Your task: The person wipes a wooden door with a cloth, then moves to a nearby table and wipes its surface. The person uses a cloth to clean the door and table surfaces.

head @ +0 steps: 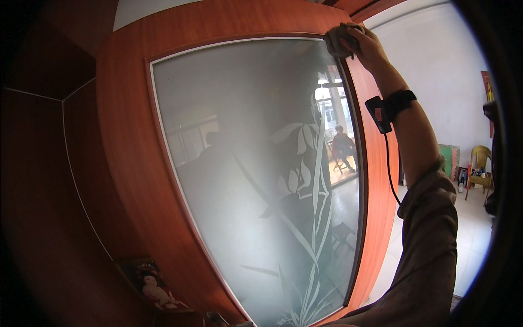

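Observation:
My right hand [369,47] is raised to the upper right corner of a frosted glass panel [245,102]. Bunched in its fingers is a dark brown cloth [341,41], pressed where the glass meets the reddish wooden frame [229,23]. Leaves and flowers are etched into the pane, and its right part is clear enough to mirror a seated person. Around my right wrist sits a black strap [402,104] with a small box [378,114] and a cable [391,171]. My left hand is out of view.
Dark wood panelling [36,163] stands on the left, with a framed picture [155,286] low down. Beyond the frame's right side are a white wall [441,81], a tiled floor [470,229], a yellowish chair [480,163] holding small items, and a green board [447,159].

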`<state>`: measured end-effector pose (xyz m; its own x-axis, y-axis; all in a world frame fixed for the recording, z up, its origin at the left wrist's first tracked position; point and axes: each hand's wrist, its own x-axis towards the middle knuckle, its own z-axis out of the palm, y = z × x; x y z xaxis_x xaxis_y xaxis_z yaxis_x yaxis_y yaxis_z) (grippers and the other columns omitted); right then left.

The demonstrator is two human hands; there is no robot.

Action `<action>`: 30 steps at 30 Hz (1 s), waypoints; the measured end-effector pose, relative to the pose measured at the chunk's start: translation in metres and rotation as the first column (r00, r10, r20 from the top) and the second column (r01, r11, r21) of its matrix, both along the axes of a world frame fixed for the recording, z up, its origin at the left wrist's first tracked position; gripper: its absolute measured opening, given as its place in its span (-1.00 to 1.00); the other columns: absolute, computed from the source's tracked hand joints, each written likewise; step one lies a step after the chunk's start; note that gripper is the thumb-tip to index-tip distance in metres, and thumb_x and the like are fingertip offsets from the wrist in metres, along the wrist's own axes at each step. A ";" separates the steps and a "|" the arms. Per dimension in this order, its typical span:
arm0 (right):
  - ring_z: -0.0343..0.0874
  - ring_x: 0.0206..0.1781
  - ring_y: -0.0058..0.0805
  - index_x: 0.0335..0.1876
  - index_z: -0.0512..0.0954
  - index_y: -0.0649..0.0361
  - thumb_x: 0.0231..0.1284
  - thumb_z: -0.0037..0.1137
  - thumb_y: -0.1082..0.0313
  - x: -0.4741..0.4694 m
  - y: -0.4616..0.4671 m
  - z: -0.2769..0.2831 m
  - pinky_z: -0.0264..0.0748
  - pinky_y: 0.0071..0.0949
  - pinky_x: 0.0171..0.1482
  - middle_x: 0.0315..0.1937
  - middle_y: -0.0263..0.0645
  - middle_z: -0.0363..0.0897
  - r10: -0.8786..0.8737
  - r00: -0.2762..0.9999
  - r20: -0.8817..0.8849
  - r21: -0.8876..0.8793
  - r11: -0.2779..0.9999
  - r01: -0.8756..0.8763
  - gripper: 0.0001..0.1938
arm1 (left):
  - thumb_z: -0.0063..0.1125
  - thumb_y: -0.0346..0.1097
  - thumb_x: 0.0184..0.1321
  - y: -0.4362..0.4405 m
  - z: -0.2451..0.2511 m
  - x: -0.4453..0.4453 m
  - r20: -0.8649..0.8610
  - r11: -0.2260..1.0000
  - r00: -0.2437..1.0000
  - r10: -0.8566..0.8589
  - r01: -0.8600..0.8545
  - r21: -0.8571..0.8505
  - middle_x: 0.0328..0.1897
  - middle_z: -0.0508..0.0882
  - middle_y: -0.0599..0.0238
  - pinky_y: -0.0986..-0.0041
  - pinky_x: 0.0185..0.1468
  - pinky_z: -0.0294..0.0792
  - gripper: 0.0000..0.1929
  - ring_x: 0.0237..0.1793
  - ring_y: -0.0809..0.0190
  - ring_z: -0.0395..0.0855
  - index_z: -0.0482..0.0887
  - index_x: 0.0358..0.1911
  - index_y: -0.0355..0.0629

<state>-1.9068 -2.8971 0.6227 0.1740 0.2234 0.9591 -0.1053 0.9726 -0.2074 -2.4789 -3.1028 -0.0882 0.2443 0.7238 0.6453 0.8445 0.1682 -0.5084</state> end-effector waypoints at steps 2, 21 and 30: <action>0.58 0.06 -0.45 0.26 0.44 0.27 0.36 0.15 0.33 -0.007 -0.001 0.007 0.64 -0.56 -0.02 0.00 -0.21 0.54 -0.185 0.983 0.000 0.062 0.981 0.184 -0.59 | -0.08 0.00 0.45 0.001 -0.004 0.000 0.053 1.000 0.999 -0.014 0.015 -0.019 -0.16 0.62 0.12 0.27 -0.10 0.48 -0.51 -0.29 0.15 0.56 0.47 0.12 -0.36; 0.50 0.27 0.01 0.24 0.48 -0.01 0.40 -0.17 0.25 -0.023 0.054 0.019 0.44 -0.10 0.25 0.30 -0.09 0.43 -1.000 -0.002 -0.008 0.114 -0.003 0.993 -0.64 | -0.14 -0.25 0.42 0.009 -0.049 -0.001 0.544 0.977 0.815 -0.199 0.122 0.174 -0.45 0.63 0.17 0.23 -0.34 0.51 -0.72 -0.50 0.11 0.60 0.68 -0.10 -0.17; 0.56 0.18 -0.13 0.15 0.56 -0.05 0.43 -0.10 0.25 -0.092 0.008 0.027 0.54 -0.15 0.12 0.15 -0.23 0.57 -0.945 0.263 -0.194 0.473 0.145 0.869 -0.72 | -0.12 -0.27 0.40 -0.014 0.037 0.051 0.702 0.992 0.705 0.097 -0.009 -0.128 -0.19 0.66 -0.03 0.28 -0.29 0.54 -0.66 -0.34 0.13 0.69 0.54 0.10 -0.34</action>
